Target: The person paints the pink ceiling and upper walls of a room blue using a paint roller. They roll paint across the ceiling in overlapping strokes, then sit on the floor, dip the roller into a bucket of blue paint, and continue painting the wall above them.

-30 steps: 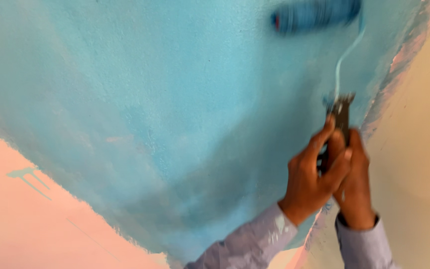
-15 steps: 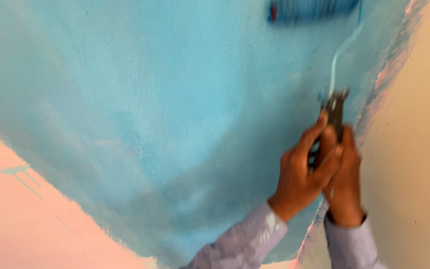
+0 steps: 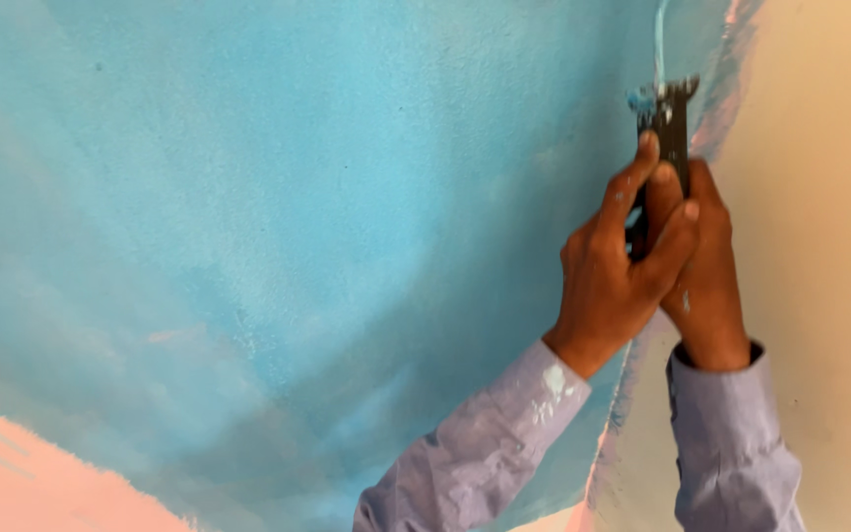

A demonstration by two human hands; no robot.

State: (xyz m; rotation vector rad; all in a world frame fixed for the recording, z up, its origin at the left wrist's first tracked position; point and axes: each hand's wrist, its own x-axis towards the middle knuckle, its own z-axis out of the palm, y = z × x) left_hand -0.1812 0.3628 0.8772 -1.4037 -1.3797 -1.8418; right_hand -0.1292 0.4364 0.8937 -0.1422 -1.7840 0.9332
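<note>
Wall (image 3: pixel 248 197): matt blue paint, finely grainy, streaked; bare part pink, matt. Roller handle (image 3: pixel 670 123): dark, paint-spattered, with thin metal rod. Sleeves (image 3: pixel 485 443): soft lilac cloth, paint-flecked.

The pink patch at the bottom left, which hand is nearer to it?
Left. The left hand wraps the roller handle on the side facing the pink patch; the right hand sits behind it, farther right.

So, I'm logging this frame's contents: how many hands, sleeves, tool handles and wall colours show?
Hands: 2, left hand and right hand
Sleeves: 2, lilac
Roller handle: 1, roller out of view
Wall colours: 3, blue paint, pink patch, cream wall
Total: 8
</note>
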